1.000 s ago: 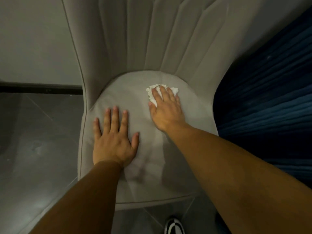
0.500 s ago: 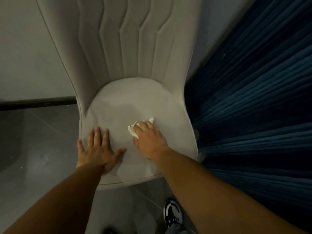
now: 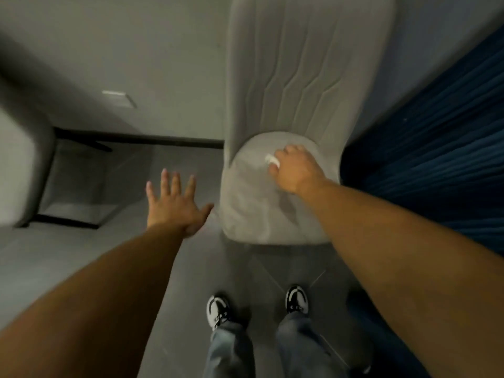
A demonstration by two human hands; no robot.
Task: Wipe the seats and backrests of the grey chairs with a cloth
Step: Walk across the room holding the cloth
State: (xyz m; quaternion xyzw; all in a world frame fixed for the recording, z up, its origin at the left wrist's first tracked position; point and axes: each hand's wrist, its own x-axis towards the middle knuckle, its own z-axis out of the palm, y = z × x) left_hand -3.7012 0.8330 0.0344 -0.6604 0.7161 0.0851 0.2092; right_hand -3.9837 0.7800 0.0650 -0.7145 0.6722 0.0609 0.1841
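Head view: the grey chair (image 3: 286,77) stands at about 1 o'clock in the frame, its channel-stitched backrest (image 3: 305,64) rising toward 12 and its rounded seat cushion (image 3: 253,208) lying just past centre. The right hand (image 3: 296,167) rests on the rear half of the seat, near where the cushion meets the backrest. Its fingers are curled around a white cloth (image 3: 272,160), and only a small fold of it shows, poking out at the hand's 9 o'clock side beside the thumb; the rest of it is hidden beneath the palm and knuckles. The cloth touches the seat fabric.

The left hand (image 3: 174,203) hangs off the chair at the seat's 9 o'clock, above the grey tiled floor (image 3: 114,263), fingers straight and spread apart, holding nothing; the thumb tip points toward the cushion's edge and lies just beside it.

At 6 o'clock two black-and-white sneakers (image 3: 218,309) and grey trouser legs stand on the tiles. A dark blue pleated curtain (image 3: 436,148) fills 3 o'clock. Part of another grey chair (image 3: 19,170), blurred, sits at 9 o'clock.
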